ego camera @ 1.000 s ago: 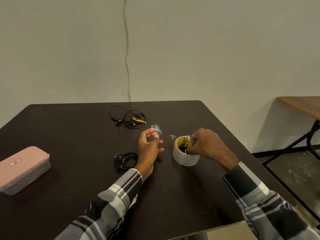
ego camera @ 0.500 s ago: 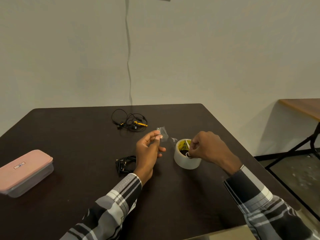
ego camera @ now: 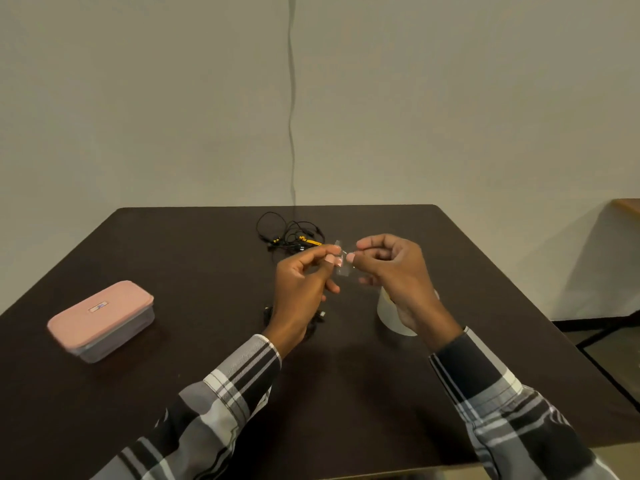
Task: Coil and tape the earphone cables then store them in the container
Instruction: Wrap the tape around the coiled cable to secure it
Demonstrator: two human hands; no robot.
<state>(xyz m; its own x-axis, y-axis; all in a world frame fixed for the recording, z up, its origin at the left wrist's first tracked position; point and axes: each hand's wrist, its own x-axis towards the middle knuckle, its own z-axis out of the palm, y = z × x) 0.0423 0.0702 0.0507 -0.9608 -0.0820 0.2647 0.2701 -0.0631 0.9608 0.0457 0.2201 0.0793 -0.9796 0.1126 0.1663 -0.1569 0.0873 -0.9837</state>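
Observation:
Both hands are raised over the middle of the dark table (ego camera: 173, 393). My left hand (ego camera: 301, 289) and my right hand (ego camera: 394, 275) each pinch one side of a small clear piece of tape (ego camera: 343, 263) between them. The white tape roll (ego camera: 388, 313) stands on the table under my right wrist, partly hidden. A coiled black earphone cable (ego camera: 317, 322) lies behind my left wrist, mostly hidden. A loose black earphone cable with yellow parts (ego camera: 289, 235) lies tangled further back. The container with a pink lid (ego camera: 102, 318) sits closed at the left.
A thin grey cable (ego camera: 292, 98) hangs down the wall behind the table. The corner of a wooden table (ego camera: 628, 206) shows at the right edge, with dark metal legs on the floor below it.
My right hand has let go of the tape roll and risen to pinch the tape piece that my left hand held. Both hands have moved up and together.

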